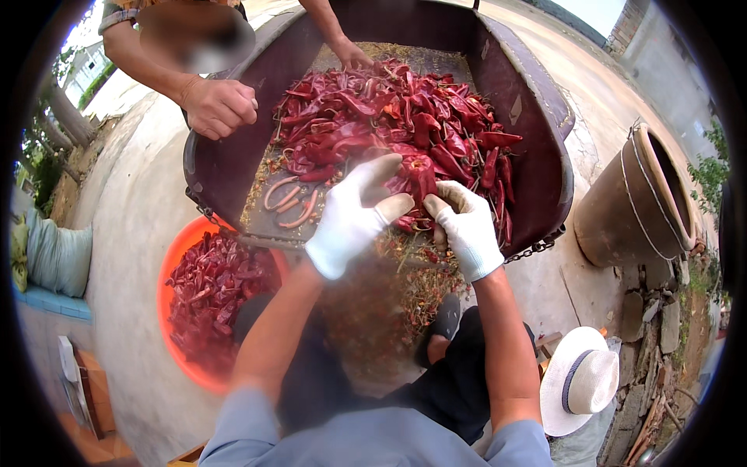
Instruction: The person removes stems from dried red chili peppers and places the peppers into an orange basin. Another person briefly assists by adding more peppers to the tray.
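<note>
A heap of dried red chili peppers (354, 144) lies in a dark red cart bed (537, 117) in front of me. My left hand (354, 214), in a white glove, is at the heap's near edge with thumb and fingers apart. Beside it my gloved right hand (471, 229) has its thumb and fingers pinched at the lower end of a red chili pepper (422, 177); the fingertips are partly hidden. Curved pale pinkish strips (299, 206) lie on the cart floor left of my left hand.
An orange tub (165, 300) of red chili peppers stands at my left. Across the cart, another person's hand (218, 105) hangs near the side wall and their other hand (352, 54) touches the heap. A brown barrel (622, 202) and white hat (591, 377) are at right.
</note>
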{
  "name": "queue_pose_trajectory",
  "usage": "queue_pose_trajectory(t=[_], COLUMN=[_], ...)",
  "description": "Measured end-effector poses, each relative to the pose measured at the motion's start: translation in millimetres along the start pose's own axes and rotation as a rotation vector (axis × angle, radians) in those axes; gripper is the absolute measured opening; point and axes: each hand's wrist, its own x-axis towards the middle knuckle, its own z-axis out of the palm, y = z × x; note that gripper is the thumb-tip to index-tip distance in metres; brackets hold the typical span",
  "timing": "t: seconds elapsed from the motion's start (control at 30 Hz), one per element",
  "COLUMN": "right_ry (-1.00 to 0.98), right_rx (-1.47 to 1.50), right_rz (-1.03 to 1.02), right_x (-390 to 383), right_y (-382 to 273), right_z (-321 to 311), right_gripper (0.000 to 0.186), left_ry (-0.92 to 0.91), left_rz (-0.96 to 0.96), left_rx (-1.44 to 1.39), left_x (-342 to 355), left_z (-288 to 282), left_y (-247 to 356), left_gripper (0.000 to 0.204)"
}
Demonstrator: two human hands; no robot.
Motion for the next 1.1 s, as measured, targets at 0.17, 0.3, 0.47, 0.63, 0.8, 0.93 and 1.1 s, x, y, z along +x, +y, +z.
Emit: queue_pose_trajectory(t=[0.17,0.3,0.47,0.63,0.8,0.93,1.1], right_ry=[-0.136,0.002,0.569,0.523,0.498,0.554,0.443], right_rx=[-0.232,-0.469,-1.051,-1.346,-1.392,-1.27,-0.615], right_rz=[-0.08,-0.257,-0.58,-0.366,-0.338,-0.315,-0.329], right_x=[-11,-1,40,80,87,77,50], right_y=[12,8,10,27,28,18,6], right_z=[28,16,-27,-30,-26,-21,-16], right_gripper=[0.026,0.021,0.021,0.027,0.019,0.016,0.013], left_ry=[0.012,0.17,0.247,0.15,0.147,0.209,0.197], left_rz=[-0.17,-0.141,-0.198,-0.261,-0.308,-0.301,-0.255], left_rx=[-0.347,-0.395,-0.533,-0.437,-0.275,-0.238,-0.194], left_x=[-11,-7,-11,-18,-18,-16,-11], left_z=[3,-14,-36,-36,-33,-32,-25], left_y=[-2,-7,-9,-15,-14,-14,-13], left_gripper=[0.038,0.021,0.014,0.015,0.014,0.015,0.019])
